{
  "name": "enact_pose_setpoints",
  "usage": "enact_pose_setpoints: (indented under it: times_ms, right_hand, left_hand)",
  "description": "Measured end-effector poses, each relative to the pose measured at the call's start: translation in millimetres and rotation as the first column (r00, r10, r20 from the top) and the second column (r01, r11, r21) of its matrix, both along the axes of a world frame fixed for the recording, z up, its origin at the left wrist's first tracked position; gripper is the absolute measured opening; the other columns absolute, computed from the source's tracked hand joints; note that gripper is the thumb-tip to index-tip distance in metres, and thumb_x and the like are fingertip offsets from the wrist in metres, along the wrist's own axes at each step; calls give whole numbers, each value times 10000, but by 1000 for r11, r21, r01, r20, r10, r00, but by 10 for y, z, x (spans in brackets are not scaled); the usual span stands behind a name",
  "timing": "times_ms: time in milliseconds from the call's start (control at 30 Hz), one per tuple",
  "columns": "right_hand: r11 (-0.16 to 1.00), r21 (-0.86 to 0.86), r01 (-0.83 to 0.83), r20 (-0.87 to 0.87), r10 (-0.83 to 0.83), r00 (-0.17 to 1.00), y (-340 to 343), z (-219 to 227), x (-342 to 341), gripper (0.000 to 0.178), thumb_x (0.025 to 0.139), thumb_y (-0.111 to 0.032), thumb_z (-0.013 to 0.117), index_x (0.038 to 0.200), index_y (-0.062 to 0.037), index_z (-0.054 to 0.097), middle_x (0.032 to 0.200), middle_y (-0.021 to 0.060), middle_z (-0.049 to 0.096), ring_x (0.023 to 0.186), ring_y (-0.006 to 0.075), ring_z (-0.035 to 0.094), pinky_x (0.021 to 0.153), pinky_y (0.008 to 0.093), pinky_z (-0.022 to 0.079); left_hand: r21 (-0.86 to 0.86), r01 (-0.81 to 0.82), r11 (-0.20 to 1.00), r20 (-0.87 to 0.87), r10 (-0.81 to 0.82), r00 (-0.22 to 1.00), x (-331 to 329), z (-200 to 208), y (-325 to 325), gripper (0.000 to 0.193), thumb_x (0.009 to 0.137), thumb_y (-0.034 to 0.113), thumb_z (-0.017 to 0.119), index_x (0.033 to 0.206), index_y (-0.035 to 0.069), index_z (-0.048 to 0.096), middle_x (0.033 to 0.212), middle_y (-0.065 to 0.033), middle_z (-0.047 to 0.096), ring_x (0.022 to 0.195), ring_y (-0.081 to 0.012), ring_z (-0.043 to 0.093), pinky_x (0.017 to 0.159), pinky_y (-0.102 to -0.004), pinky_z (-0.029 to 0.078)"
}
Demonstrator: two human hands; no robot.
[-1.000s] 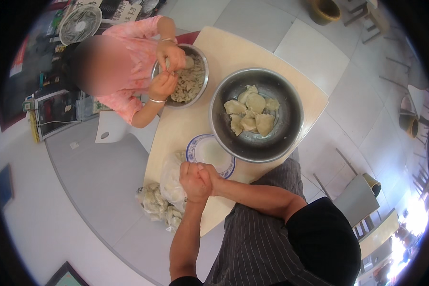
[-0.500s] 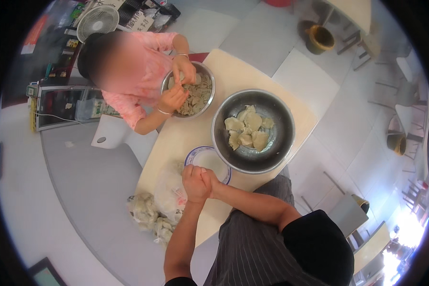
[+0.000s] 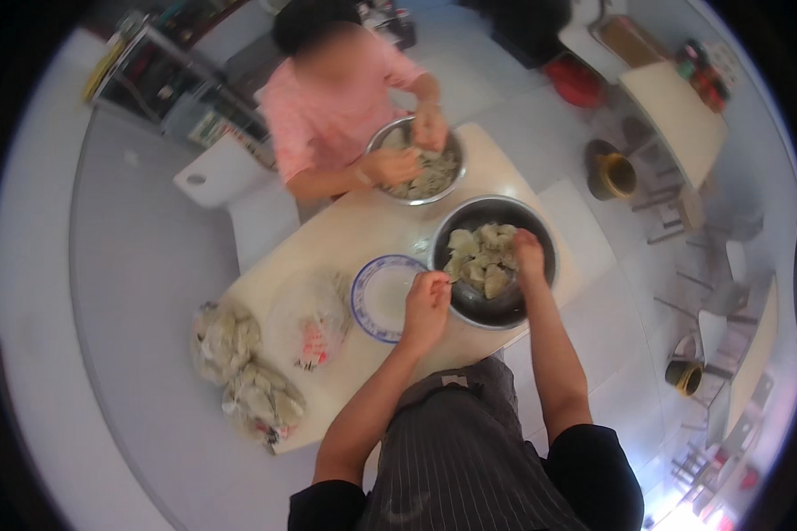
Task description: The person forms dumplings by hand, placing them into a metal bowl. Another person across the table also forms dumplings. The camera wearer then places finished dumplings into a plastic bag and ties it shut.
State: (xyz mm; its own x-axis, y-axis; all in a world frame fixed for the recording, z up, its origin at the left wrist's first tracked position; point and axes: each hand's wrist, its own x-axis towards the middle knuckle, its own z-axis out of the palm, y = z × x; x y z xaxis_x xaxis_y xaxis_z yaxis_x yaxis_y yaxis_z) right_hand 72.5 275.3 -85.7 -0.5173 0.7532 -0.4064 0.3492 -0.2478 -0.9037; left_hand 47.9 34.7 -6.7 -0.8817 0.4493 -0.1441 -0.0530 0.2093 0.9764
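Observation:
A large steel bowl (image 3: 543,221) holds several pale beige, flat, ragged pieces (image 3: 483,252); their kind is unclear. Over its near-left rim is my left hand (image 3: 428,308), closed with fingers curled together; whatever they might grip is too small to make out. My right hand (image 3: 529,255) reaches inside the bowl's right side, beside the pieces. Its fingers are bent together and slightly blurred, hiding anything between them. Just left of the bowl and my left hand is a white plate with a blue patterned rim (image 3: 359,311).
Across the table (image 3: 319,239), a person in a pink top (image 3: 341,106) works with both hands over a smaller steel bowl (image 3: 452,184) of shredded pale pieces. Clear plastic bags (image 3: 261,398) of similar pieces lie at the left edge. A white chair (image 3: 226,168) stands behind.
My hands were clasped together over the plate. They have separated and moved right to the large bowl, the right one going inside it. The view has shifted too.

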Motion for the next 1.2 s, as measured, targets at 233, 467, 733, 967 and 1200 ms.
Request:
enact_pose_setpoints:
  times_ms: [233, 467, 733, 967, 1200]
  right_hand:
    - [712, 656, -250, 284, 73, 956, -392, 378, 440, 340, 723, -27, 595, 1062, -22, 626, 1182, 200, 542, 1138, 350, 500, 996, 406, 387]
    - [796, 508, -330, -5, 386, 923, -1393, 760, 240, 177, 784, 59, 566, 941, 0, 622, 943, 116, 631, 882, 199, 605, 793, 295, 469]
    - [746, 353, -565, -3, 605, 796, -1925, 812, 484, 156, 793, 80, 487, 840, 34, 629, 828, 70, 655, 756, 117, 606, 722, 238, 484]
    - [708, 282, -647, 81, 654, 752, -2067, 652, 792, 166, 772, 91, 467, 813, 40, 620, 775, 86, 646, 709, 135, 613, 692, 256, 508]
    - [700, 263, -664, 70, 673, 737, -2190, 682, 740, 162, 785, 88, 490, 827, 24, 632, 783, 72, 656, 714, 131, 619, 690, 254, 508]
  left_hand:
    - [-384, -472, 794, -369, 337, 866, 362, -431, -2163, 112, 784, -43, 554, 860, 25, 600, 818, -153, 599, 765, -324, 597, 694, -389, 480]
    - [-563, -499, 658, -427, 285, 858, -143, -936, -2701, 152, 742, -25, 556, 853, 49, 630, 825, -177, 590, 807, -357, 588, 732, -439, 472]
    - [-483, -306, 820, -493, 34, 870, -1029, -1033, -2165, 206, 772, 56, 561, 961, 69, 641, 1023, -176, 605, 1003, -346, 558, 880, -414, 449]
    - [-687, -67, 723, -530, -436, 728, -1262, -1368, -2459, 405, 716, 154, 664, 1107, 68, 608, 1173, -191, 561, 1145, -354, 504, 991, -405, 395]
    - [-790, -18, 613, -300, -361, 883, -1166, -1070, -2243, 444, 665, 145, 702, 1089, 48, 611, 1163, -203, 574, 1122, -357, 525, 968, -433, 422]
